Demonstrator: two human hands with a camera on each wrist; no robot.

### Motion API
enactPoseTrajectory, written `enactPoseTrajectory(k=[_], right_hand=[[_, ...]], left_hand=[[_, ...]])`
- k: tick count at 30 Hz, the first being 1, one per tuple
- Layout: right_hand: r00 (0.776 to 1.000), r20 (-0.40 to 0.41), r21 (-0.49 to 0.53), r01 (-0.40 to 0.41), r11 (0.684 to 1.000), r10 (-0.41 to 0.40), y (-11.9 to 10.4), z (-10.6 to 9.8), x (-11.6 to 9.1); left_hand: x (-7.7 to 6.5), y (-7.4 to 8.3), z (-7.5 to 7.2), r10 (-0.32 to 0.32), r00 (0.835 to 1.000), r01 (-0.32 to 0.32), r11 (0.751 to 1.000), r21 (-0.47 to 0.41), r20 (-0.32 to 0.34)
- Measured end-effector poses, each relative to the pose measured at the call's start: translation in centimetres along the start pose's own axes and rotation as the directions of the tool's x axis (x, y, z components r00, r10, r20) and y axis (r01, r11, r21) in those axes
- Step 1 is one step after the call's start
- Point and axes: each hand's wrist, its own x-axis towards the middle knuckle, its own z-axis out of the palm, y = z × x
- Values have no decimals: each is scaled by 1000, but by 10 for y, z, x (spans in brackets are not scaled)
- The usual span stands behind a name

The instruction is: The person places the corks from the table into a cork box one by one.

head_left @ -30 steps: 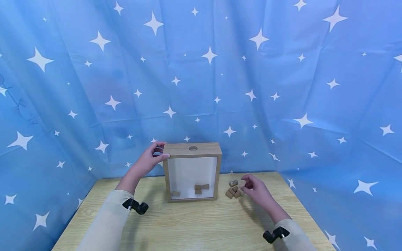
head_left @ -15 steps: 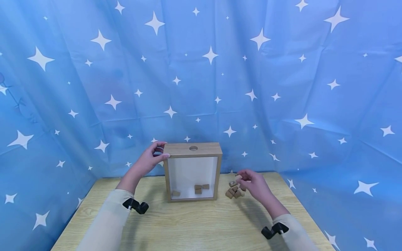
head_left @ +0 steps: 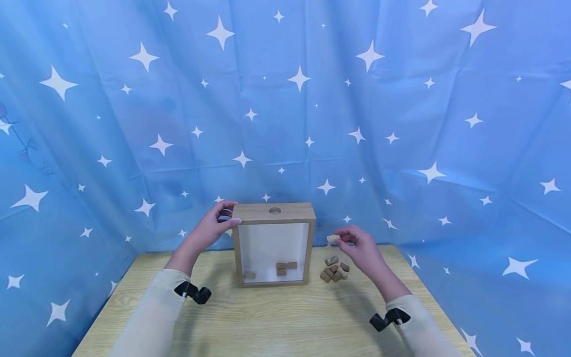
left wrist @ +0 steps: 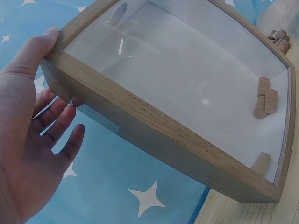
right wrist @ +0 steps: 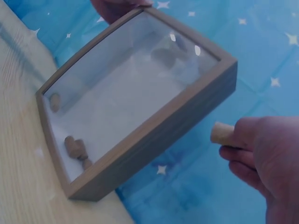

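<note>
A wooden shadow box with a clear front and a round hole in its top stands upright on the table. Several corks lie at the bottom inside it. My left hand grips the box's upper left corner, thumb on the front edge and fingers behind. Right of the box, my right hand pinches a pale cork between thumb and fingertips, raised above the table. In the right wrist view that cork is apart from the box's side. Below the hand lies a small pile of corks.
The light wooden table ends at a blue curtain with white stars, which hangs close behind the box and along both sides. A black wrist mount sits on the left sleeve, and another on the right.
My right hand has lifted the pale cork from beside the pile, up and to the left. The left hand and the box have stayed in place.
</note>
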Motion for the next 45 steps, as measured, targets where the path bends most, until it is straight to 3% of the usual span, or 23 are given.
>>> enactPoseTrajectory(k=[10,24,40,45], right_hand=[[996,-76,68,53,996,-48,-29,-7,18],[974,-166,59,165,985,-153,-79,-2,54],[979,-73,98,198,975,-191,-108,22,82],[974,-32,50,225,973,-224,-116,30,92]], left_hand=[[0,0,-1,-1,1000,1,1000,5,-2],[-1,2,-1,0,1000,0,1000,-4,6],[-1,2,1,-3,1000,3,1000,-3,4],[-1,2,0,-1,1000,1,1000,2,1]])
